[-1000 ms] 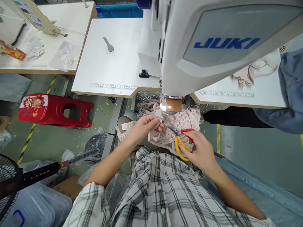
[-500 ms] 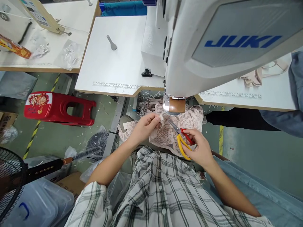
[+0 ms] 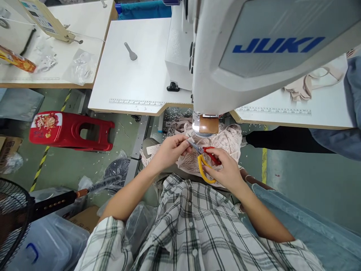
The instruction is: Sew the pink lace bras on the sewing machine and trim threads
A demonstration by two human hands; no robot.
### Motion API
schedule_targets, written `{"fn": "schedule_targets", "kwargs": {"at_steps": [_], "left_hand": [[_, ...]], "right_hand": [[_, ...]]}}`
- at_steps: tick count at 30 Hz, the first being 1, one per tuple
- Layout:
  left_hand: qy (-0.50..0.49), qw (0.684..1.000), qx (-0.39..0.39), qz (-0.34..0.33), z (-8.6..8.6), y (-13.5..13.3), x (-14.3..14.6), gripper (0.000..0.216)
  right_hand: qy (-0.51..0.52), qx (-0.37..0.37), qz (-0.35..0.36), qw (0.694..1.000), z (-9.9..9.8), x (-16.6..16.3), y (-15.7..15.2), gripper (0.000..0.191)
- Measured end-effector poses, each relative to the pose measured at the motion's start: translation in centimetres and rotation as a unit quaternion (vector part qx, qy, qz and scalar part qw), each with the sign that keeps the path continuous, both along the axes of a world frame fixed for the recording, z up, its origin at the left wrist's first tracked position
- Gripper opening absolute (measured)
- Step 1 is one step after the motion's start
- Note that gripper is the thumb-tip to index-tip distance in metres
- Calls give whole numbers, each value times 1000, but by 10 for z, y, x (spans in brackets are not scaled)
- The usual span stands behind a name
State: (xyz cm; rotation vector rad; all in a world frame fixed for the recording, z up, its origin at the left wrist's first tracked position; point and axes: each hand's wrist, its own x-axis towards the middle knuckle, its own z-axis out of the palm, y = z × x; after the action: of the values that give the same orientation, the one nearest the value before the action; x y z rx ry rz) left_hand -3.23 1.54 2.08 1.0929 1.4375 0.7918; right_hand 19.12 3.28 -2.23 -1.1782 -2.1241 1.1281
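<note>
My left hand (image 3: 169, 150) is closed in a pinch on a small piece of the pink lace garment (image 3: 225, 141) that lies in my lap under the sewing machine head. My right hand (image 3: 224, 171) grips scissors (image 3: 203, 158) with one red and one yellow handle. Their blades point left and meet the pinched fabric at my left fingertips. The white JUKI sewing machine (image 3: 254, 52) hangs over both hands, its brown-taped foot end (image 3: 208, 124) just above the lace.
White tables (image 3: 135, 75) stand ahead, with beige straps (image 3: 307, 84) on the right one. A red plastic stool (image 3: 70, 130) stands on the green floor at left. A fan (image 3: 11, 218) and plastic bins sit at lower left. A person's blue sleeve (image 3: 346, 109) is at right.
My right hand and the scissors have moved left toward my left hand, and the blades now reach the pinched fabric. My left hand has stayed in place.
</note>
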Motion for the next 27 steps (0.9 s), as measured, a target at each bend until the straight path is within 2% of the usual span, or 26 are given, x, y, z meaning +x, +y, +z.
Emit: {"fn": "schedule_targets", "kwargs": {"at_steps": [4,9,12,15,17,20,23,25,27], "left_hand": [[19,1000,8,5,-2,-1,-2,31],[31,997,49,52,-5,-2,-3,28],[142,980,130,48,-8,-3,-8,25],[297,937,179,29,-9,-5,-13,21],[331,927,178,6,-7,-4,-16,21],[268,954,128,-48,2,1,-20,24],[191,972,66,-123,13,9,-25,28],[203,965,50,-161,18,13,-29,29],[271,944,85,-170,17,14,-30,24]], "right_hand": [[4,-45,-17,999,-1,4,-2,32],[2,-85,-75,994,-3,20,-9,31],[-14,-92,-89,992,-1,40,-1,32],[-68,-58,-119,989,8,57,30,34],[-114,-8,-170,979,15,61,65,35],[-191,73,-235,950,23,59,129,32],[-193,148,-182,953,23,55,184,25],[-172,173,-161,956,22,52,198,17],[-136,183,-171,958,22,48,185,15]]}}
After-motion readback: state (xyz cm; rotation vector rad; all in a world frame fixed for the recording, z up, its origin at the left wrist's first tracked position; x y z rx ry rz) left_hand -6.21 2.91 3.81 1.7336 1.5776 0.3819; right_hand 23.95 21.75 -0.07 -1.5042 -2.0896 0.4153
